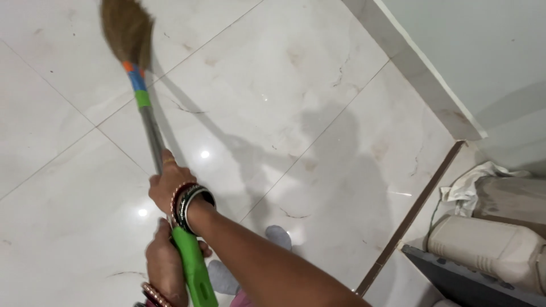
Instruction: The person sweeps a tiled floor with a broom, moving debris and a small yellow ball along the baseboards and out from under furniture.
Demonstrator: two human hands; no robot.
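So the broom is the main thing here: long metal shaft, green plastic end at the bottom of the frame, bands of green, blue and orange tape just under the brown grass head, which sits up at the top left and is blurred. It runs diagonally from bottom centre up to the top left, head down toward the white marble floor, far out ahead of the person, which is probably why it's held so low on the shaft: more reach that way.

Both hands are on it, one ahead of the other. The right hand is the forward one, its grip wrapped tight around the metal shaft just above the green part, bangles stacked on the wrist. The left hand is behind it, closed around the green handle near the end, more bangles there too. So the brush end is well apart from either grip and the green tail pokes out past the rear hand.

A grey-socked foot shows just past the right forearm. Off to the right, past a dark floor strip, there's a pale plastic jug lying on its side and a crumpled white cloth near the wall.
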